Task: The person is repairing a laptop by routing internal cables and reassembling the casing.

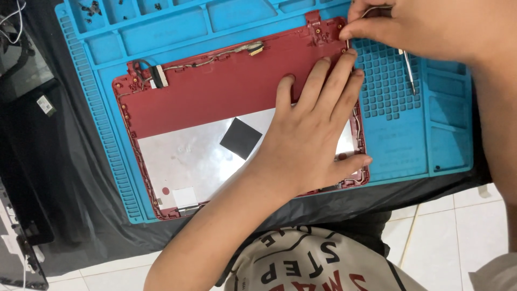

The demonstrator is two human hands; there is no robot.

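My left hand lies flat, fingers spread, on the red laptop lid; my right hand pinches a screwdriver at its corner.

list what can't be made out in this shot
- Head view: the left hand lies flat on the red lid and hides the lid's right part.
- The right hand is cut by the top edge; its fingers hide most of the thin tool, whose tip is too small to tell.
- Small parts in the blue mat trays: too small, cut by the top edge.
- Dark device at left: cut by the frame edge.
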